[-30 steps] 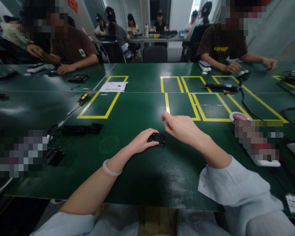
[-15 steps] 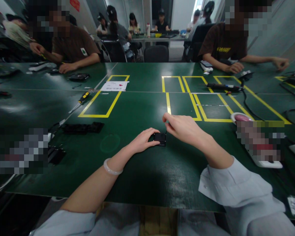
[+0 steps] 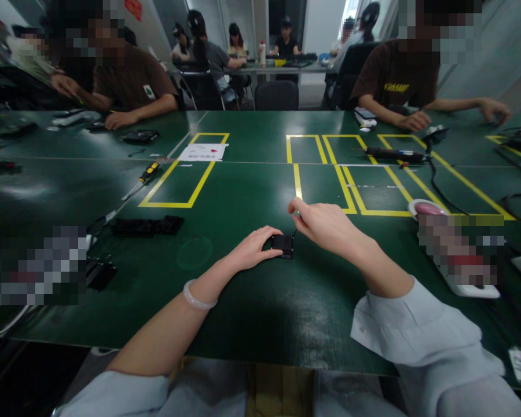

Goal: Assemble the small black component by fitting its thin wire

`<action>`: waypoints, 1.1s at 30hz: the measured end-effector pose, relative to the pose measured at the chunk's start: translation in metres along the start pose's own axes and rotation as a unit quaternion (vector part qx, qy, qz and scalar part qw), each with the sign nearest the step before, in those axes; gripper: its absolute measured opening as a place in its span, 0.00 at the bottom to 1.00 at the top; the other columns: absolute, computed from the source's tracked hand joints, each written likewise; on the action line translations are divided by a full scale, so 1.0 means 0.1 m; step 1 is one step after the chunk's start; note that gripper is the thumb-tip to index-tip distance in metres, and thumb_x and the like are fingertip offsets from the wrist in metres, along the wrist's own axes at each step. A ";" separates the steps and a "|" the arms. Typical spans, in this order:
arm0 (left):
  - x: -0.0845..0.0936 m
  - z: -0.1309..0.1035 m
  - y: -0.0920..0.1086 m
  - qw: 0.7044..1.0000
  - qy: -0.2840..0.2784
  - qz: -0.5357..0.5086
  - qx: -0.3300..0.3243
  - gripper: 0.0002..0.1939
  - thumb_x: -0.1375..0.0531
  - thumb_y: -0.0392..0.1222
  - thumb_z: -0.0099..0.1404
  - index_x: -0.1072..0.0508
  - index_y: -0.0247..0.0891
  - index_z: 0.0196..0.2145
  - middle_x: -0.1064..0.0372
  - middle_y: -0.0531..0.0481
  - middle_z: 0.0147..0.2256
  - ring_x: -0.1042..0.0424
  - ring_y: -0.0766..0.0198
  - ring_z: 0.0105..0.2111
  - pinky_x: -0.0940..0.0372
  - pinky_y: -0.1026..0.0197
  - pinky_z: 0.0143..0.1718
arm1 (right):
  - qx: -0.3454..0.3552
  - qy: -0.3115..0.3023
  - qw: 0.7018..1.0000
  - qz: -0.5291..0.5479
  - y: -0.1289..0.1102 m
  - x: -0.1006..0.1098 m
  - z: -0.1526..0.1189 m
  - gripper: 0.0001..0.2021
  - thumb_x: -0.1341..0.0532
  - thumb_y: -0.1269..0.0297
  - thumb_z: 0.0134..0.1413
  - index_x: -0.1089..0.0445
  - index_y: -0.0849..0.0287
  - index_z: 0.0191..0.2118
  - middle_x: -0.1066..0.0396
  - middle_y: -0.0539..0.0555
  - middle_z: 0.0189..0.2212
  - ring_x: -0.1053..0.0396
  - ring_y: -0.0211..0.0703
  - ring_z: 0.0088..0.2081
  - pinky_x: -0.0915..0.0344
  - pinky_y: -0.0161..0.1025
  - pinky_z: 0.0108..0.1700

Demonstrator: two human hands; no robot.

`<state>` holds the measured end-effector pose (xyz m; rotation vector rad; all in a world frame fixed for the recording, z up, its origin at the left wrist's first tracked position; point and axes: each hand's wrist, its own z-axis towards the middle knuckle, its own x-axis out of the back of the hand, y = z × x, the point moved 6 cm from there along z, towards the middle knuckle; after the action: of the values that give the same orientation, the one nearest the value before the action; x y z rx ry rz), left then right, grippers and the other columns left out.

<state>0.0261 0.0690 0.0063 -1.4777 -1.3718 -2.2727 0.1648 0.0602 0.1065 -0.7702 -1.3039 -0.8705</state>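
A small black square block (image 3: 282, 245) lies on the green table (image 3: 243, 313) in front of me. My left hand (image 3: 257, 248) grips it from the left, thumb along the near side and fingers at the far side. Just right of the block, my right hand (image 3: 319, 223) is closed, thumb and index finger pinched. A thin dark rod (image 3: 294, 233) reaches from under these fingers to the block's right edge. Most of the rod is hidden by the hand, so its kind does not show.
Yellow tape rectangles (image 3: 165, 205) mark the table, one with a white paper (image 3: 203, 152). A yellow-black screwdriver (image 3: 149, 172) and a black strip (image 3: 147, 226) lie left. A corded black pen-shaped tool (image 3: 397, 154) lies right. Two people sit opposite.
Both of my hands and the black block stay almost in place. The right hand and the rod have shifted only very slightly.
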 end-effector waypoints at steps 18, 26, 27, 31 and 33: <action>-0.01 0.00 -0.01 1.000 0.003 -0.002 -0.007 0.19 0.42 0.51 0.65 0.35 0.40 0.50 0.34 0.47 0.44 0.33 0.56 0.44 0.39 0.57 0.45 | -0.003 -0.001 1.000 0.011 0.03 0.00 0.00 0.15 0.55 0.53 0.65 0.38 0.56 0.44 0.26 0.52 0.29 0.29 0.44 0.30 0.54 0.36 0.27; 0.00 0.00 0.01 1.000 0.002 -0.005 -0.006 0.19 0.42 0.51 0.65 0.35 0.40 0.50 0.34 0.48 0.44 0.33 0.57 0.44 0.39 0.57 0.44 | 0.011 0.001 1.000 0.017 0.02 0.00 0.00 0.12 0.55 0.61 0.65 0.38 0.56 0.46 0.27 0.52 0.28 0.30 0.43 0.28 0.55 0.36 0.26; 0.00 0.00 0.01 1.000 0.002 -0.004 -0.006 0.19 0.42 0.51 0.65 0.35 0.40 0.50 0.34 0.48 0.43 0.33 0.57 0.43 0.39 0.58 0.44 | 0.014 0.003 1.000 0.027 0.02 0.00 0.00 0.11 0.54 0.61 0.64 0.39 0.56 0.46 0.27 0.52 0.29 0.30 0.43 0.28 0.55 0.36 0.26; 0.00 0.00 0.00 1.000 0.002 0.000 -0.006 0.19 0.42 0.51 0.65 0.35 0.40 0.50 0.34 0.47 0.43 0.33 0.56 0.43 0.39 0.58 0.43 | 0.021 0.010 0.998 0.052 0.03 0.00 -0.02 0.11 0.53 0.63 0.62 0.40 0.57 0.48 0.27 0.51 0.30 0.30 0.42 0.29 0.53 0.35 0.27; 0.00 0.00 -0.01 1.000 0.002 0.000 -0.008 0.19 0.42 0.51 0.65 0.35 0.40 0.51 0.34 0.47 0.43 0.33 0.56 0.43 0.39 0.58 0.43 | 0.024 0.009 0.998 0.056 0.02 0.00 -0.02 0.11 0.52 0.64 0.61 0.41 0.57 0.48 0.27 0.51 0.30 0.30 0.43 0.30 0.53 0.36 0.28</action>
<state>0.0257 0.0691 0.0059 -1.4772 -1.3557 -2.2897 0.1678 0.0598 0.1063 -0.7894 -1.2493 -0.7522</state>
